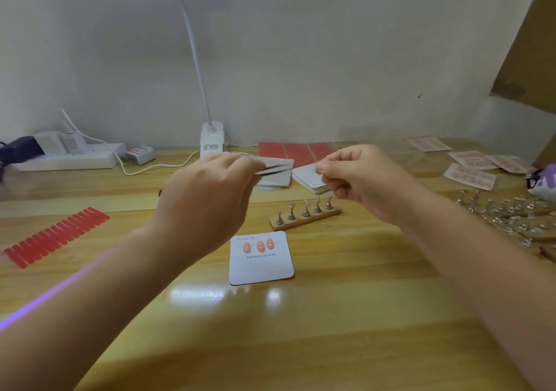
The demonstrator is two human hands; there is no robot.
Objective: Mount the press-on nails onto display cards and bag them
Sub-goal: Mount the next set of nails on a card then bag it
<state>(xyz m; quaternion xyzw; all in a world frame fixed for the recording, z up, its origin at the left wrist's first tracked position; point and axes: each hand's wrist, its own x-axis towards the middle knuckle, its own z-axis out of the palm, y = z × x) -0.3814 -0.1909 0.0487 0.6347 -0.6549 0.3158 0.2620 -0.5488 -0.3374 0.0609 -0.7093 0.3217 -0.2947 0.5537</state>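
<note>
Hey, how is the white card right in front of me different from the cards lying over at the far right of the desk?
The display card lies alone, bare, near the middle of the desk, with three pink nails in one row at its top. The cards at the far right lie several together, overlapping, and look covered in clear film, with more pink on each; their detail is too blurred to count. Both kinds are pale, flat cards carrying pink nails.

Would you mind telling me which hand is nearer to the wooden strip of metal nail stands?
Right. The right hand hovers just above the strip's far end; the left hand, holding tweezers, is off to its left.
</note>
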